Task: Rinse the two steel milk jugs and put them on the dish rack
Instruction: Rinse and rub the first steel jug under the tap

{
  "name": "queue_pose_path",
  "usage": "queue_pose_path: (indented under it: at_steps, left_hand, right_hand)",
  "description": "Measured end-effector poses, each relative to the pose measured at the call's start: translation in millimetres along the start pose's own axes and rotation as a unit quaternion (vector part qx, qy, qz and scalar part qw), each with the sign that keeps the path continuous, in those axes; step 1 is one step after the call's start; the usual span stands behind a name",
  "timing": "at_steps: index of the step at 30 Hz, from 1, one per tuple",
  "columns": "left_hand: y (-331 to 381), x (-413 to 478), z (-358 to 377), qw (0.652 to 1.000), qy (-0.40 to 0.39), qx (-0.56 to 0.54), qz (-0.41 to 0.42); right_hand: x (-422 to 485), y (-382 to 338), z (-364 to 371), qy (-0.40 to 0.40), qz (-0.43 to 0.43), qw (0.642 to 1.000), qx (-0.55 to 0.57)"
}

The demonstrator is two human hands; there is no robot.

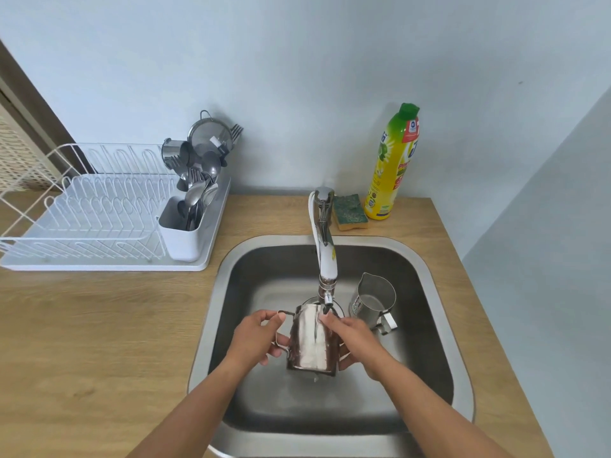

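A shiny steel milk jug [312, 342] is held over the sink [429, 292] right under the tap spout [327, 292], with water running down its side. My left hand [256, 337] grips its handle on the left. My right hand [355, 338] wraps the jug's right side, fingers on its wall. A second steel milk jug [373, 300] stands upright in the sink to the right, handle toward me. The white dish rack [99, 206] sits on the counter at the left.
A white cutlery holder [182, 233] with spoons, a strainer and a steel cup fills the rack's right end. A green sponge [350, 213] and a yellow dish soap bottle [391, 163] stand behind the sink. A wall closes in on the right.
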State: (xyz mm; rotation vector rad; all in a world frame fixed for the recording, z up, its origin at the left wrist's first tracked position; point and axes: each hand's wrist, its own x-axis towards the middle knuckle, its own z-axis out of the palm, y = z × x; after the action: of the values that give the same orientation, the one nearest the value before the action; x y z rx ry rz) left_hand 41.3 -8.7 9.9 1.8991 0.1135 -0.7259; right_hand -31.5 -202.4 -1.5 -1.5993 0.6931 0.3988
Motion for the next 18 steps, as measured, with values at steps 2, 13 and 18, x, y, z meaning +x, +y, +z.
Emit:
queue_pose_path:
  at_steps: [2, 13, 18]
  left_hand:
    - [0, 4, 1, 1.0, -0.006, -0.002, -0.009]
    - [15, 19, 0, 0.999, -0.005, 0.004, -0.036]
    - [14, 17, 1, 0.999, -0.016, -0.001, -0.035]
  right_hand:
    - [0, -2, 1, 0.003, 0.029, 1.0, 0.011]
    - [8, -9, 0, -0.016, 0.114, 0.993, 0.036]
    - [3, -10, -2, -0.015, 0.105, 0.994, 0.041]
